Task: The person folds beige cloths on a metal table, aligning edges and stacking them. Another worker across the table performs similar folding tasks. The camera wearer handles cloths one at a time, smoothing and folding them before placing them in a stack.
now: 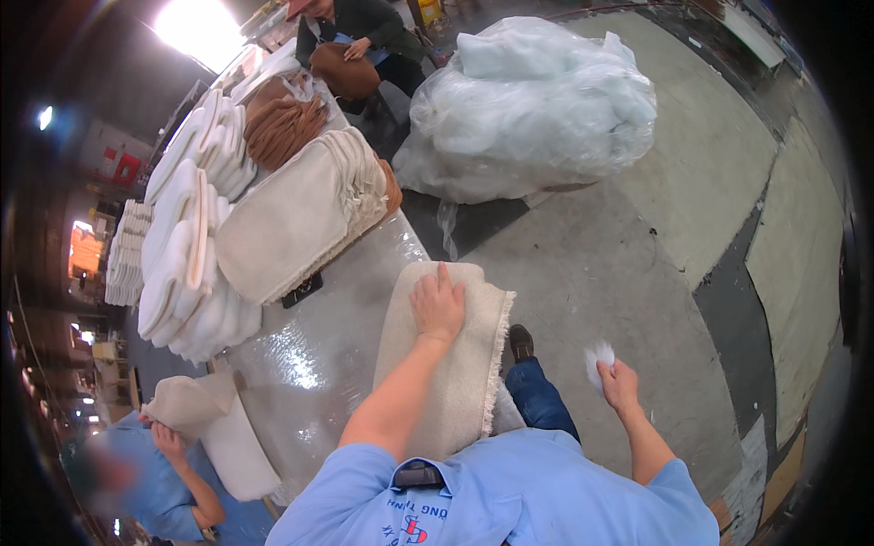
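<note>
A beige fringed rug [455,364] lies folded on the plastic-covered table [319,355], hanging over its near edge. My left hand [438,305] rests flat on the rug's far end, fingers spread. My right hand [617,380] is out to the right over the concrete floor, away from the table. It pinches a small tuft of white fluff [598,357].
A stack of beige rugs [300,214], white rugs [187,246] and brown rugs [284,127] fill the table's far side. A large bag of clear plastic [528,109] sits on the floor. One person [360,36] works at the far end, another [164,482] at lower left.
</note>
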